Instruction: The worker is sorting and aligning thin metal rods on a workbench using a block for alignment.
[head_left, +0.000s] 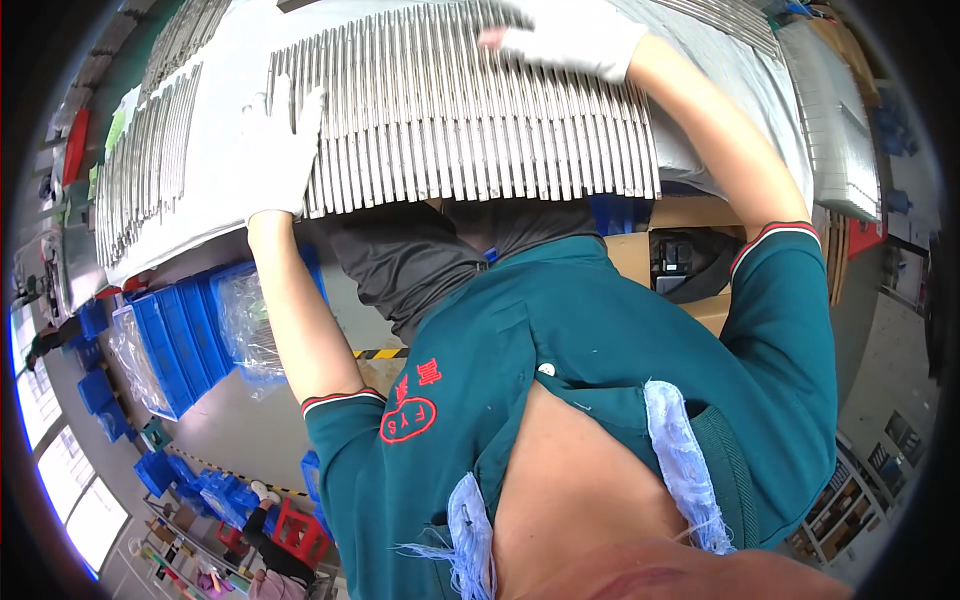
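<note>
Row of metal strips (pixel 470 110) lined up flat on the counter (pixel 225 75) — looks mostly arranged. Left hand (pixel 283 150) flat against its left end, right hand (pixel 570 40) spread on top; neither clamps anything. More strips (pixel 145 160) further left, apart.

Row of metal strips (pixel 470 110) packed edge to edge across the table (pixel 230 60); no gap between strips for a finger. Left hand (pixel 283 150) pressed on the row's left end, right hand (pixel 565 35) flat on its far right part. Bare white tabletop between this row and a second batch of strips (pixel 145 160) further left: passable there. More strip stacks (pixel 835 120) close off the right side. Near edge of the row overhangs the table; beneath it, a cardboard box (pixel 680 255) to the right and blue crates (pixel 190 335) to the left block the space below.
</note>
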